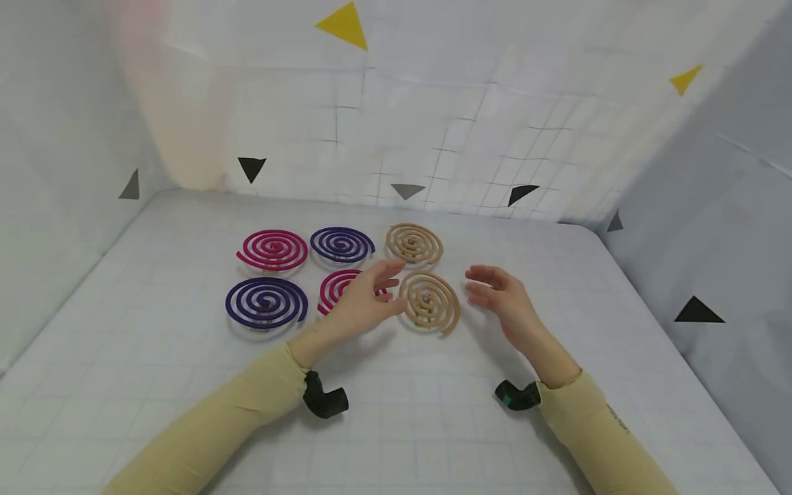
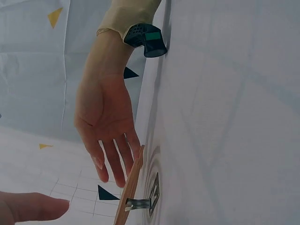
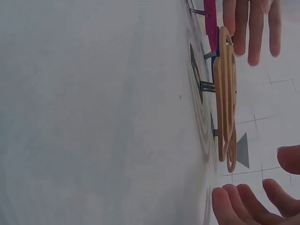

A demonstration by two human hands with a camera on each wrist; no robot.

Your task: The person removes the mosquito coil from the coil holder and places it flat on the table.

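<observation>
Two tan mosquito coils stand on small metal stands, the near one [image 1: 429, 300] between my hands and the far one [image 1: 414, 243] behind it. My left hand [image 1: 365, 297] hovers left of the near tan coil with its fingers relaxed, partly covering a pink mosquito coil [image 1: 334, 287]. To the right, my right hand [image 1: 510, 306] is held apart from the coils, fingers loosely bent and holding nothing. In the left wrist view a metal stand [image 2: 140, 204] props up the tan coil [image 2: 133, 183]. The right wrist view shows the tan coil [image 3: 222, 103] edge-on, raised above the table.
Farther left are another pink coil [image 1: 274, 249] and two purple coils, one at the back [image 1: 342, 245] and one at the front [image 1: 266, 303]. The white table [image 1: 402, 412] meets a white back wall [image 1: 297, 103] and side walls bearing triangle markers.
</observation>
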